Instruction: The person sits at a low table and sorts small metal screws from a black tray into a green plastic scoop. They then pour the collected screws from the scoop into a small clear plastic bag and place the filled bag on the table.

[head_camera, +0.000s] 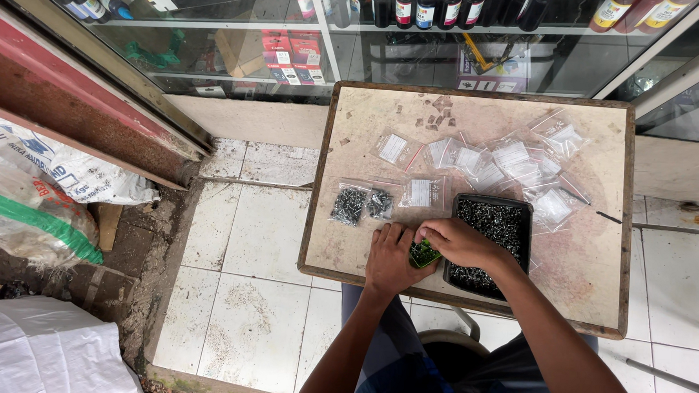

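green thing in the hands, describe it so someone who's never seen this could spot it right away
Start at the worn wooden table and find the black tray of small dark screws near its front edge. At the tray's left side the left hand and right hand meet around a small green scoop-like thing. It is the only green item on the table; the neighbours are clear bags and grey screws.

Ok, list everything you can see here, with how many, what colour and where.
wooden table: one, tan, centre
black tray: one, full of small dark screws, on the table by the right hand
filled bags: two, clear with dark screws, table left
empty bags: many, clear, table top right
green container: one, small, between the hands
glass cabinet: one, holding bottles and boxes, top
sacks: several, white, left floor
left hand: one, touching the green container
right hand: one, over the green container
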